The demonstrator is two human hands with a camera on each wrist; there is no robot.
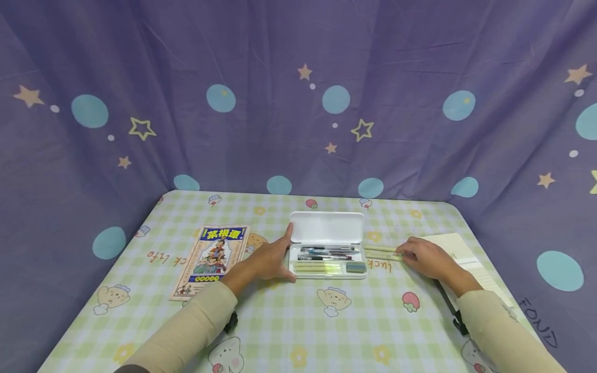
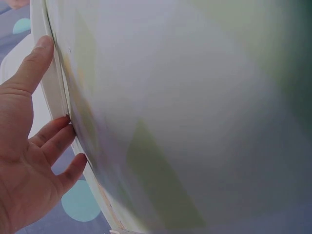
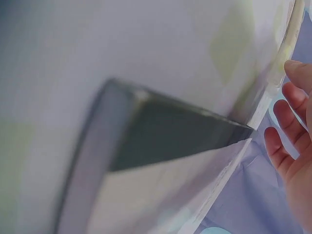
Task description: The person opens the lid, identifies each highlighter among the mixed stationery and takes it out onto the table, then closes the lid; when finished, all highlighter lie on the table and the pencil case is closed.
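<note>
A white pencil case [image 1: 327, 228] lies open mid-table with its lid tipped back. Several pens [image 1: 326, 257] lie in its rear part; pale yellow sticks [image 1: 317, 267] and a blue-green block [image 1: 356, 267] fill the front. My left hand [image 1: 270, 257] spreads along the case's left side, thumb at the front corner and a finger up by the lid. Beyond the right end of the case, two slim pale yellow pens [image 1: 383, 252] lie side by side. My right hand [image 1: 428, 256] pinches their right ends between thumb and fingers; the far fingertips are hidden in the right wrist view.
At left, a colourful illustrated booklet [image 1: 212, 261] lies flat. Partly beneath my right forearm is a cream notebook [image 1: 451, 245] near the table's right edge. A checked cloth [image 1: 289, 326] covers the table, and a purple curtain [image 1: 280, 140] hangs around it.
</note>
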